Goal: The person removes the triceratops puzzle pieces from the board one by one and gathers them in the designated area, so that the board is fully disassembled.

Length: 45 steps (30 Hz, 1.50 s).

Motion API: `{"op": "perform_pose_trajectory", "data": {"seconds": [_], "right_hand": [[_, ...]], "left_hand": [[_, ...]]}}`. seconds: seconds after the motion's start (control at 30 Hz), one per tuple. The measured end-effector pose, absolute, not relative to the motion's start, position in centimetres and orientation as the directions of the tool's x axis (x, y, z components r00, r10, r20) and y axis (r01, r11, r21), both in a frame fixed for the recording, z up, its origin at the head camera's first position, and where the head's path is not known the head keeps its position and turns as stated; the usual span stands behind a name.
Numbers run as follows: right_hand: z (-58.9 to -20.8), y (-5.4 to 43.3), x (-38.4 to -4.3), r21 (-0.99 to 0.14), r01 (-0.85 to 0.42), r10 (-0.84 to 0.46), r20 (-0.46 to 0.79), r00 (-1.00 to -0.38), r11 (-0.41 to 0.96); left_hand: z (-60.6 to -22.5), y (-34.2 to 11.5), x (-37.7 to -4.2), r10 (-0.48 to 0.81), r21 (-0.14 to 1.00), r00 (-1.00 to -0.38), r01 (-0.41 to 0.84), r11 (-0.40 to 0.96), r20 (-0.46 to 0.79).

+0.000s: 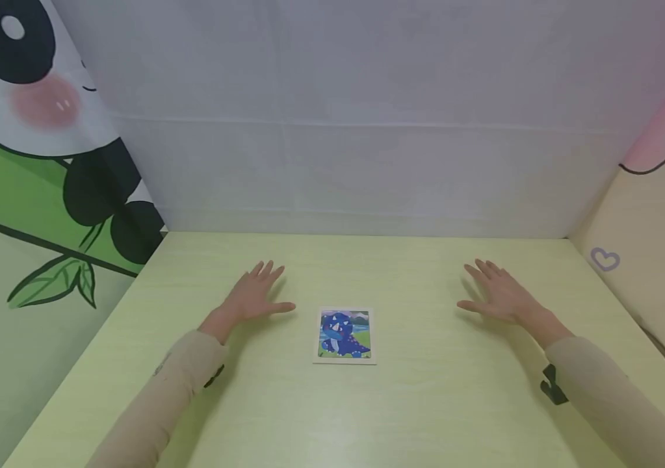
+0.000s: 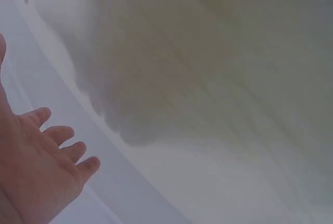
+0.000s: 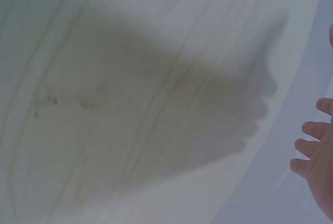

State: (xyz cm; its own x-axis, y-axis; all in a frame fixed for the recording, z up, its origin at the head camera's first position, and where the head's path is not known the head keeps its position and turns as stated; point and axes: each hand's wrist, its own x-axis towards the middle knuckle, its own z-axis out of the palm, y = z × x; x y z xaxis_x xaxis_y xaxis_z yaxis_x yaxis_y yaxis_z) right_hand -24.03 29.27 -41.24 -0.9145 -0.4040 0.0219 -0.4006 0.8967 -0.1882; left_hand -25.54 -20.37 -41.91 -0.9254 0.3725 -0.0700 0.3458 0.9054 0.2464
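Observation:
A small square picture puzzle or tile (image 1: 344,335) with a pale frame lies flat at the middle of the table, showing a blue horned dinosaur. To its left my left hand (image 1: 256,294) is held over the table, fingers spread, holding nothing. On the other side my right hand (image 1: 498,296) hovers with fingers extended and nothing in it, farther from the picture. Both hands cast shadows on the tabletop. The left wrist view shows the palm side of the left hand (image 2: 41,166); in the right wrist view the right hand (image 3: 320,156) is partly cut off by the edge.
The pale wood-grain table (image 1: 426,409) ends at a grey-white cloth wall (image 1: 367,175). At the left stands a panel printed with a cartoon panda face and green bamboo (image 1: 16,175). A beige and pink panel (image 1: 660,240) with a purple heart borders the right.

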Motion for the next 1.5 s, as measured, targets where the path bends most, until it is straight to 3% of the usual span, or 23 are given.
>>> {"op": "perform_pose_trajectory", "data": {"seconds": [0.2,0.5,1.0,1.5], "right_hand": [[-41.5,28.2,-24.0,-0.227,-0.43,-0.428,0.061,-0.902,0.874],[-41.7,25.2,-23.9,-0.315,-0.411,-0.427,0.02,-0.904,0.855],[-41.7,18.5,-24.2,-0.49,-0.474,-0.524,0.042,-0.851,0.731],[-41.5,12.1,-24.2,-0.557,-0.536,-0.619,0.049,-0.784,0.634]], "left_hand": [[-41.6,-18.9,-24.6,0.414,0.498,-0.899,0.295,0.816,-0.146],[-42.0,-17.3,-23.0,0.47,0.584,-0.867,0.297,0.755,-0.167],[-42.3,-16.0,-20.8,0.488,0.532,-0.85,0.324,0.782,-0.2],[-42.0,-15.1,-20.2,0.537,0.386,-0.815,0.434,0.814,-0.217]]}}
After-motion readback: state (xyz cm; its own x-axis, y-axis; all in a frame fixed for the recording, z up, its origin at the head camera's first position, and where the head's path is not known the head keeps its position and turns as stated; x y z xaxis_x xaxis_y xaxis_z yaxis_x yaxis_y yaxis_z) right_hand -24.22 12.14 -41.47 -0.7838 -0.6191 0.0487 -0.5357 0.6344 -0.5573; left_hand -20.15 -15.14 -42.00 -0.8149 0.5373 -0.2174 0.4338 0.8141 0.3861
